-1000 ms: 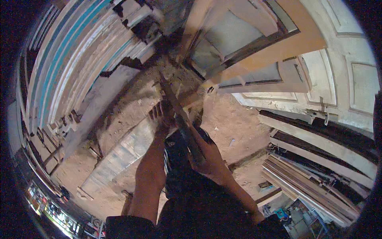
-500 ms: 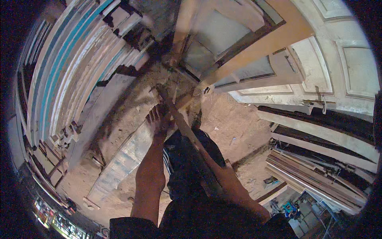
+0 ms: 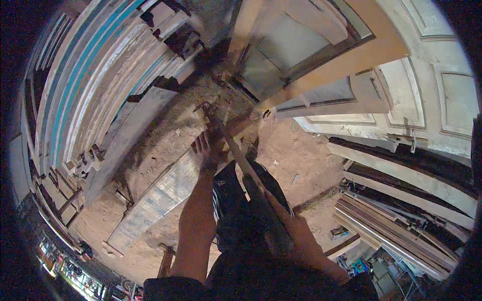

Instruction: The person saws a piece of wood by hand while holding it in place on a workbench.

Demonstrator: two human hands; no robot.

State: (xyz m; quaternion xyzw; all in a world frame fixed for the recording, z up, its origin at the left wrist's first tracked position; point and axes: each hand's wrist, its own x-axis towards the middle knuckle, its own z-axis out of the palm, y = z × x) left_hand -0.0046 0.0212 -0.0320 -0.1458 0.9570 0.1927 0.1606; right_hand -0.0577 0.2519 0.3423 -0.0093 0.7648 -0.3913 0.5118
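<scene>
A long, narrow bar [image 3: 241, 160], perhaps wood, runs diagonally from the middle of the view down toward my lower right. My right hand [image 3: 293, 231] is closed on its lower part, its fingers partly hidden. Beside the bar's upper part, my left hand [image 3: 206, 150] has its fingers spread, against what looks like a piece of wood in shadow. What lies under that palm is hard to make out. Both forearms come from dark sleeves, with my dark-clothed legs below. A pale, worn plank [image 3: 150, 205] lies on the dirt floor left of me.
Stacked door frames and boards [image 3: 90, 90] with turquoise edges stand at left. Panelled doors [image 3: 281, 45] lean ahead, white ones [image 3: 452, 100] at right. Long planks [image 3: 391, 165] and a bundle of strips [image 3: 386, 236] lie at right, with blue items [image 3: 359, 267] beyond.
My right hand has moved down and to the right along with the bar, away from my left hand. My left hand keeps its spread fingers near the bar's upper part.
</scene>
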